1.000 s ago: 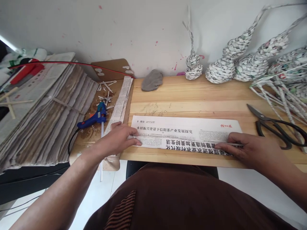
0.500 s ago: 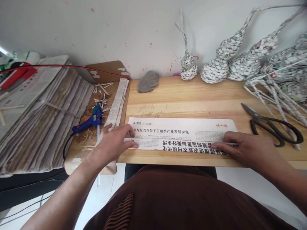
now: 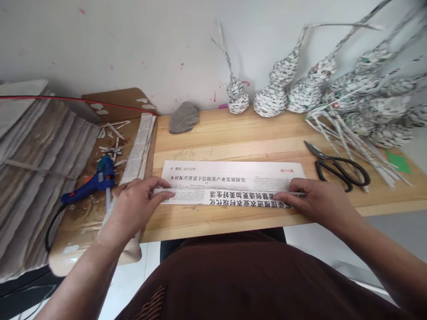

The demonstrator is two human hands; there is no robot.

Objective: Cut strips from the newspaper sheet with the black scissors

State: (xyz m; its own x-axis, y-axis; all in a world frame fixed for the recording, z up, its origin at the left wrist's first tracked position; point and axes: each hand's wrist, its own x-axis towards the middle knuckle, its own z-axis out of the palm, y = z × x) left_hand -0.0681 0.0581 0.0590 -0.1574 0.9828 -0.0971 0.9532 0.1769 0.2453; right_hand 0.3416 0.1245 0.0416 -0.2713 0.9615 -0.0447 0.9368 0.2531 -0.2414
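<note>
A folded newspaper sheet (image 3: 216, 171) lies as a long strip on the wooden table, its near part folded over so that large upside-down print shows. At its left end, my left hand (image 3: 136, 204) grips the near fold between thumb and fingers. Thumb and fingers of my right hand (image 3: 316, 198) pinch the fold at the right end, covering that corner. Black-handled scissors (image 3: 343, 166) rest on the table just beyond my right hand. Left of my left hand is a blue glue gun (image 3: 93, 181), on a brown cardboard sheet.
A tall newspaper stack (image 3: 43, 169) stands at the left. Newspaper strips (image 3: 142, 138) lie on the cardboard (image 3: 76, 240) among scraps. A grey rag (image 3: 184, 118) sits by the wall. Several woven paper gourds (image 3: 271, 100) and loose paper rods (image 3: 353, 142) occupy the back right.
The view has swung right, so things appear further left. The newspaper and both hands have shifted slightly away from the table's front edge. Both hands keep their hold.
</note>
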